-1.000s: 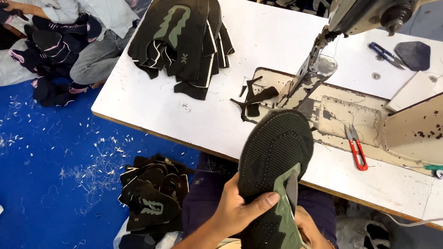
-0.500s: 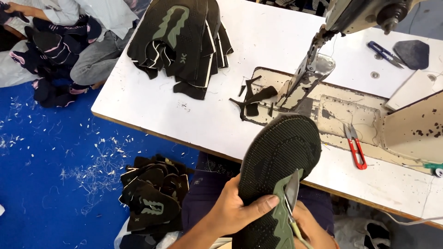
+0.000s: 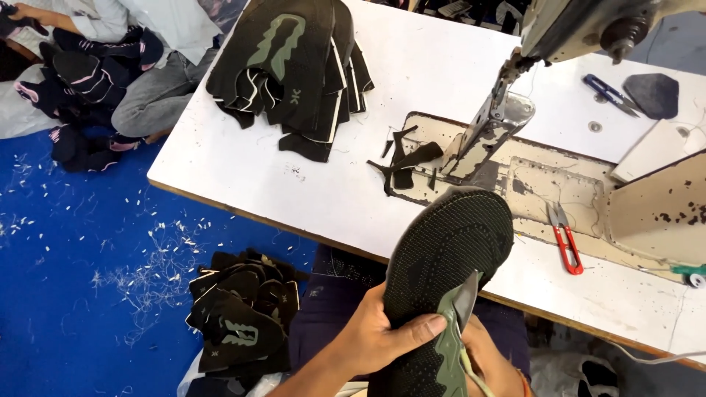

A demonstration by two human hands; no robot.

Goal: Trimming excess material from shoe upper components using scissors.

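Hidden parts: lower end of the black knit shoe upper (image 3: 441, 257) cut off by the bottom edge; most of the right hand (image 3: 489, 364) covered by the upper.
Hard to see: the exact grip of the right fingers, cannot tell if spread or closed.
Left hand (image 3: 382, 338): comes up from the bottom edge, palm wrapped on the left side of the upper, thumb pressed across the front, fingers curled behind, closed on the fabric.
Right hand: under and behind the upper, near a grey-green strip (image 3: 452, 323), only the back and the wrist visible.
Shoe upper, look: black mesh, oval and rounded at the top, grey-green overlay strip on the lower right.
Shoe upper, place: held in the air before the near edge of the white table (image 3: 309, 191), just below the sewing machine (image 3: 507, 110).
Around: stack of black uppers (image 3: 294, 66) on the table, red snips (image 3: 565, 239) right of the machine bed, another pile of uppers (image 3: 239, 316) on the blue floor (image 3: 66, 279).
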